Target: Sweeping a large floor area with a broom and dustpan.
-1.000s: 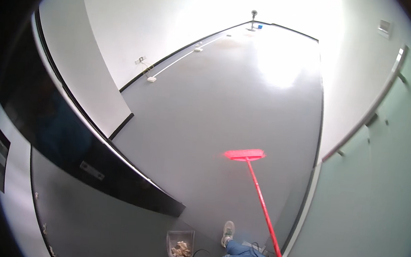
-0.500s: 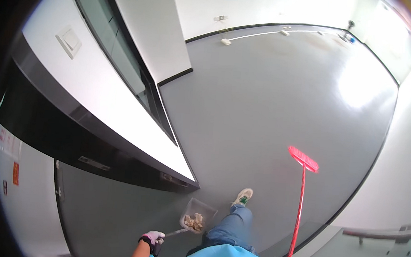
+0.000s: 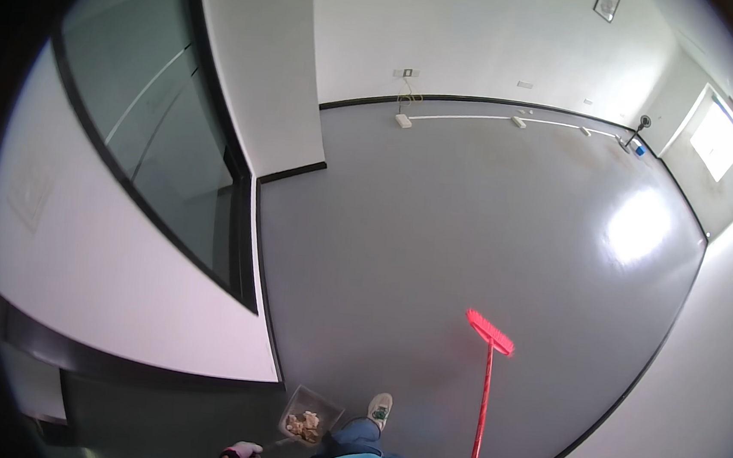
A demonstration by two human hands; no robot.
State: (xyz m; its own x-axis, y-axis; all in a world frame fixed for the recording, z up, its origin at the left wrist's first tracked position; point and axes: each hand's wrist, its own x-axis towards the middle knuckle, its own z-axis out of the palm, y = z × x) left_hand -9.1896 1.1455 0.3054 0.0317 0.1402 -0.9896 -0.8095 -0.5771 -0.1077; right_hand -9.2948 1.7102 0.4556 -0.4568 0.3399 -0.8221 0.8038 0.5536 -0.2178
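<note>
My left hand (image 3: 244, 453), in a pale glove with a dark band at the wrist, is closed round the handle of a translucent dustpan (image 3: 328, 405) at the lower middle. Crumpled tan and whitish scraps (image 3: 304, 426) lie in the pan. To the right, a broom (image 3: 483, 402) with a red pole and pink-red bristles stretches forward over the grey floor. Its pole runs out of the picture at the lower edge, and my right hand is out of view there. Whether the bristles touch the floor I cannot tell.
A wall with a dark-framed window (image 3: 234, 219) stands close on my left. Along the far wall lies a white cable with power strips (image 3: 403, 122). A dark stand (image 3: 644, 123) and a small blue item (image 3: 639, 150) sit in the far right corner. My shoe (image 3: 380, 409) shows beside the dustpan.
I have moved forward past the doorway and the view has tilted up. The dustpan and broom come along, now lower and further left in the picture. My right hand has left the lower edge.
</note>
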